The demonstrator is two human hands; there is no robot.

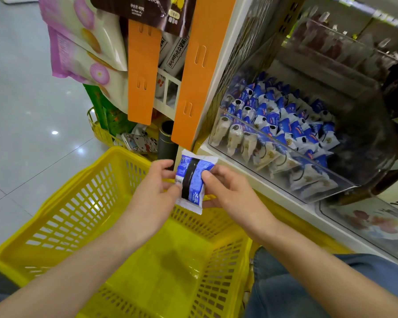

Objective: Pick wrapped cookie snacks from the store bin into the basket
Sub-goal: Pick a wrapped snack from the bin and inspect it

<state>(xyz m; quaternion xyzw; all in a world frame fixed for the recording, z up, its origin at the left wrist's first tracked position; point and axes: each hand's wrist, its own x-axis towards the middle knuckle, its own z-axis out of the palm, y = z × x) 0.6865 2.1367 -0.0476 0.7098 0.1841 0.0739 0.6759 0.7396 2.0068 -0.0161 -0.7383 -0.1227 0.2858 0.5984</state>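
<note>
We see 2 orange display strips, pink snack bags hung beside; cartoon-cat pack in small yellow rack below.

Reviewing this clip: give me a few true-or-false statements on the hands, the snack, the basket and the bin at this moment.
1. The left hand and right hand both pinch one wrapped snack over the yellow basket. True.
2. Several snacks already lie in the yellow basket. False: none shows inside it.
3. The clear bin holds many blue-and-white packets. True.
4. The clear bin stands on the person's left. False: it is on the right.
</note>
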